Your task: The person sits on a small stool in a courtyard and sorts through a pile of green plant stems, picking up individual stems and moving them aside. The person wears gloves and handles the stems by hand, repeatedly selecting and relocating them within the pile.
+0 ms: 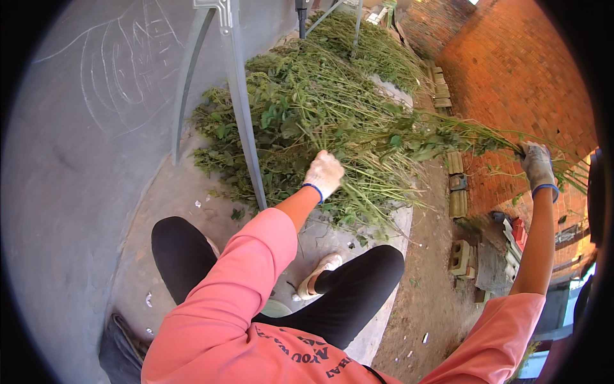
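Note:
Long leafy green plant stalks lie in a large pile on the concrete floor before me. My right hand, in a grey-stained knit glove with a blue cuff, is held out at the far right, closed around a bundle of stalks whose leafy end reaches back over the pile. My left hand, in a pale knit glove with a blue cuff, is closed at the near side of the pile, with stalks around its fingers. Its fingertips are hidden, so whether it grips stalks cannot be told.
Metal legs stand at the pile's left, beside a grey wall with chalk marks. A second heap of plants lies farther back. Bare soil, concrete blocks and a brick wall are at the right. Dark cloth lies lower left.

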A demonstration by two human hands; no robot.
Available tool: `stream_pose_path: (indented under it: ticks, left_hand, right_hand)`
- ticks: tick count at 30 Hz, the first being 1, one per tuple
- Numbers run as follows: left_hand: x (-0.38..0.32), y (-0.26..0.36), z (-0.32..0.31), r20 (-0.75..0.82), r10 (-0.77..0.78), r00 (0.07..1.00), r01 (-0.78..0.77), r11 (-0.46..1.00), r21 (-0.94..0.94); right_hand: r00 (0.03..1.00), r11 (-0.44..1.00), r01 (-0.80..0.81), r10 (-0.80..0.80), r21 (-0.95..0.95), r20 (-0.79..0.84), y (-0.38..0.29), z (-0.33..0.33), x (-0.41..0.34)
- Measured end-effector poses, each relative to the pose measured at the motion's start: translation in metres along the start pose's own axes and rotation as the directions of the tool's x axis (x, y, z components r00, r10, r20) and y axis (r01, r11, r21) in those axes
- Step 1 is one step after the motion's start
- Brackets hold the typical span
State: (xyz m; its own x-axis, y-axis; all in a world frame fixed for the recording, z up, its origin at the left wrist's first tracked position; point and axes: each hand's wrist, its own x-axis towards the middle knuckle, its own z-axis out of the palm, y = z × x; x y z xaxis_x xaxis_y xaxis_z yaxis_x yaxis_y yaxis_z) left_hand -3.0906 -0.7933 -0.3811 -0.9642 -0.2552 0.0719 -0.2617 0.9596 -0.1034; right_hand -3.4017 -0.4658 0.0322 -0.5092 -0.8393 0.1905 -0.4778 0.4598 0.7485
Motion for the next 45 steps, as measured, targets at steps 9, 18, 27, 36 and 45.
stream_pose_path:
  ticks: [9, 18, 27, 36, 45]
  left_hand:
    - [-0.012, -0.044, 0.006, -0.033, -0.1, 0.994, 0.101, 0.995, 0.027]
    - [-0.02, -0.061, 0.045, 0.138, -0.134, 0.981, 0.114, 0.983, 0.146]
    - [-0.001, -0.024, 0.016, 0.323, 0.068, 0.944, 0.195, 0.677, -0.71]
    - [-0.057, -0.053, -0.043, 0.332, 0.104, 0.938, 0.331, 0.023, -0.943]
    - [-0.048, 0.006, -0.019, 0.239, 0.089, 0.967, 0.254, -0.399, -0.881]
  right_hand:
    - [0.96, 0.96, -0.279, 0.28, -0.018, 0.03, 0.087, 0.017, -0.061]
    - [0.718, 0.735, -0.673, 0.677, -0.087, 0.162, 0.193, 0.066, -0.179]
    - [0.803, 0.22, -0.516, 0.461, 0.828, 0.378, 0.035, 0.132, -0.137]
    - [0.946, -0.33, -0.271, 0.081, 0.904, 0.313, -0.171, 0.11, -0.045]
    - [0.981, -0.506, -0.183, -0.033, 0.843, 0.193, -0.258, 0.06, -0.018]
